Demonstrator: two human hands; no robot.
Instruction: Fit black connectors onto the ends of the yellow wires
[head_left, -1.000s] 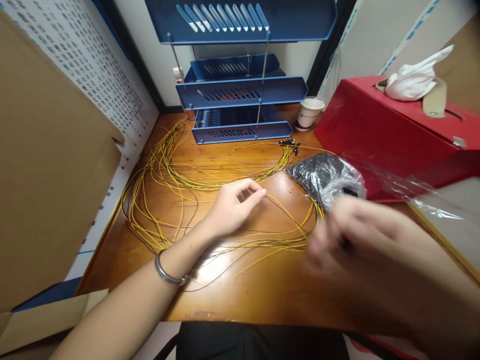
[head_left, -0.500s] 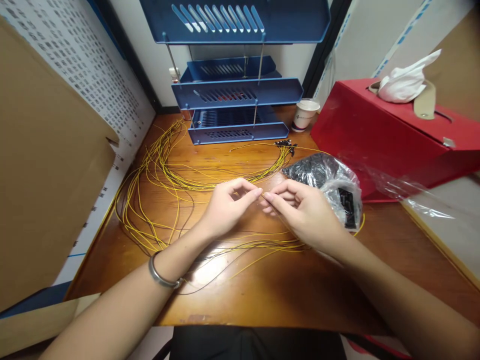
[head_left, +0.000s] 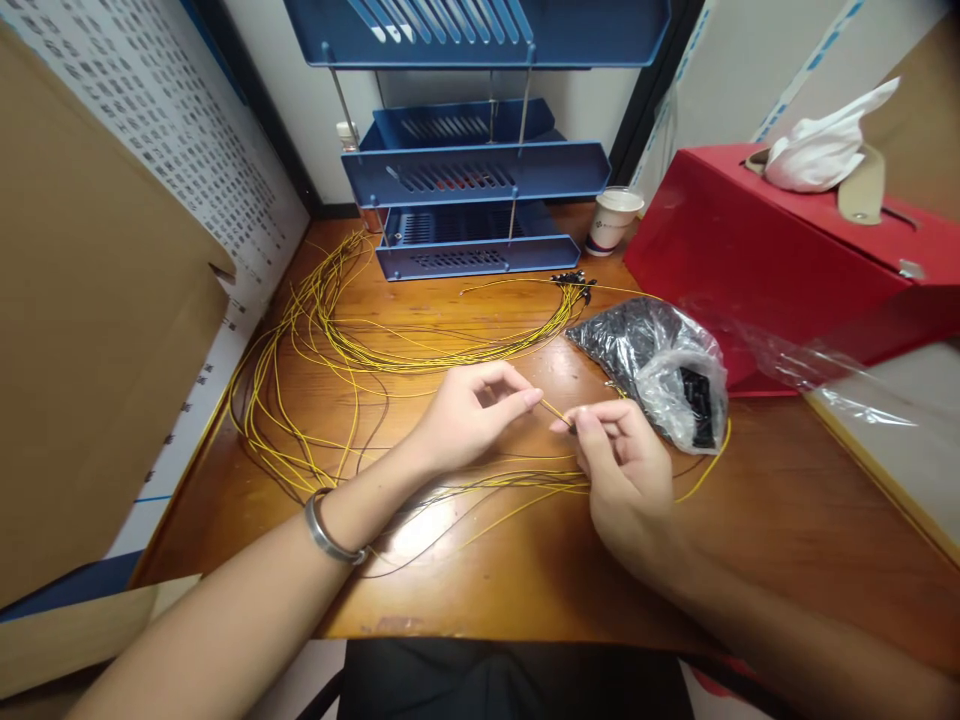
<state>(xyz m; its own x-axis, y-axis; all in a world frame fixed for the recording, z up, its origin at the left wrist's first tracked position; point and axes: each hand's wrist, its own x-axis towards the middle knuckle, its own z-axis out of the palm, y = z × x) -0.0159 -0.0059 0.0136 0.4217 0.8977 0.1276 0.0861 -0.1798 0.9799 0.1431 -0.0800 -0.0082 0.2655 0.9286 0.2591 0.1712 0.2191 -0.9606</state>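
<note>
My left hand (head_left: 484, 415) pinches a thin yellow wire (head_left: 553, 409) between thumb and forefinger. That wire runs a short way to my right hand (head_left: 626, 465), whose thumb and fingertips are closed on a small black connector (head_left: 573, 428) at its end. The fingers hide most of the connector. A large loose bundle of yellow and brown wires (head_left: 330, 345) curves over the table behind and left of my hands. At its far right end sits a cluster of black connectors (head_left: 576, 284). More wires (head_left: 495, 484) pass beneath my hands.
Behind my right hand lies a clear plastic bag (head_left: 652, 365) of black parts. Blue stacked trays (head_left: 480, 258) and a paper cup (head_left: 613, 222) stand at the back. A red tissue box (head_left: 750, 270) is at right, a cardboard sheet (head_left: 105, 320) at left.
My right hand has moved right and toward me, away from my left hand. A short stretch of wire and a black connector now show between them.
</note>
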